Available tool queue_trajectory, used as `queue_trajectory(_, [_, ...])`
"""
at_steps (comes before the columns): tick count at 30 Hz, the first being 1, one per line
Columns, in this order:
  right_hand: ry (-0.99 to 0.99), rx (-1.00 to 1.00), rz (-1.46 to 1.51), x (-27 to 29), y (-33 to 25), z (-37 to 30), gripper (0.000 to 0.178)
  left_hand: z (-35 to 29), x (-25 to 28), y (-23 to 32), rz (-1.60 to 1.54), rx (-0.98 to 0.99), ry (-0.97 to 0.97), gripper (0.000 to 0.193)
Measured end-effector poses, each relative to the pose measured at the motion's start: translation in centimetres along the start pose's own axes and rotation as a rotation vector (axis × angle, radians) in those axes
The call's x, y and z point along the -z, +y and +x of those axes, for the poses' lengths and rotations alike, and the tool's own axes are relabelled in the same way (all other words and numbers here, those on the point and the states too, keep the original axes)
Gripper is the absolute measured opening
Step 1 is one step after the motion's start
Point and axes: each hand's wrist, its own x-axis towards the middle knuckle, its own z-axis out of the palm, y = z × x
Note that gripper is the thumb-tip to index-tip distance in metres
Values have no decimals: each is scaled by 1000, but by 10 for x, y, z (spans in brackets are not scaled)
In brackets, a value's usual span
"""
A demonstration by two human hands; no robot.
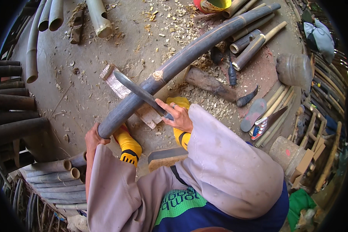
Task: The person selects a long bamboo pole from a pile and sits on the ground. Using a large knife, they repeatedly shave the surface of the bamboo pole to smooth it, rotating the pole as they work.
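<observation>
A long dark bamboo pole (199,50) slants from the near left up to the far right. My left hand (92,138) is closed round its near end. My right hand (179,116) grips a broad machete (136,89), its index finger stretched along the blade. The blade lies across the pole just below a pale, trimmed node (157,75); whether its edge bites in cannot be told. Under the pole is a worn wooden board (116,82). My feet in yellow socks, the left one (127,145) plainest, are on either side of the board.
Cut bamboo pieces (255,50), a log (210,83), a curved dark blade (247,96) and a handsaw (272,121) lie at the right. Wood chips (172,33) litter the floor. More bamboo (52,174) is stacked at the left. A red bucket (210,5) stands far off.
</observation>
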Motion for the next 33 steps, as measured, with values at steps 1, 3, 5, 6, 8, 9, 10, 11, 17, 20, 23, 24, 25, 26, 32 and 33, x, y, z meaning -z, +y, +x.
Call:
queue_trajectory(1, [38, 71, -16, -9, 8, -3, 83, -1, 1, 1, 0, 1, 1, 58])
queue_trajectory(3, [56, 109, -23, -11, 9, -2, 83, -2, 2, 3, -1, 0, 2, 58])
queue_trajectory(5, [16, 42, -2, -10, 6, -3, 83, -1, 1, 1, 4, 7, -3, 58])
queue_trajectory(6, [-4, 9, 8, -8, 3, -2, 83, -1, 1, 0, 6, 10, -6, 58])
queue_trajectory(8, [-26, -34, 28, -6, 1, -1, 83, 0, 1, 1, 14, 12, -9, 59])
queue_trajectory(9, [-27, -45, 39, -7, 1, -2, 83, 0, 1, 1, 18, 13, -10, 59])
queue_trajectory(10, [-10, -35, 51, -10, 3, -3, 83, 0, 1, 1, 20, 12, -11, 59])
queue_trajectory(11, [-8, -30, 58, -10, 3, -4, 83, 0, 1, 1, 23, 12, -14, 59])
queue_trajectory(17, [-165, -45, -40, 12, 6, 1, 86, 0, 1, 1, 15, 19, -14, 61])
queue_trajectory(20, [-74, -33, 12, 1, 6, -5, 87, 0, 0, 0, 17, 17, -6, 62])
queue_trajectory(23, [-54, -19, 12, -4, 2, -8, 86, 0, 1, 1, 9, 29, -17, 62])
queue_trajectory(24, [-45, -16, 3, -5, 3, -8, 86, 0, 2, 1, 2, 31, -25, 62])
queue_trajectory(25, [-35, -14, -15, -10, 12, -10, 85, 0, 2, 1, 16, 30, -28, 62])
queue_trajectory(26, [-27, -9, -36, -7, 14, -8, 84, 2, 1, 0, 25, 27, -29, 62])
queue_trajectory(32, [-55, -69, -111, 4, 4, -9, 84, 1, 1, -1, 34, 39, -33, 62])
queue_trajectory(33, [-48, -62, -67, -3, 3, -10, 84, 0, 2, 0, 27, 39, -35, 62])
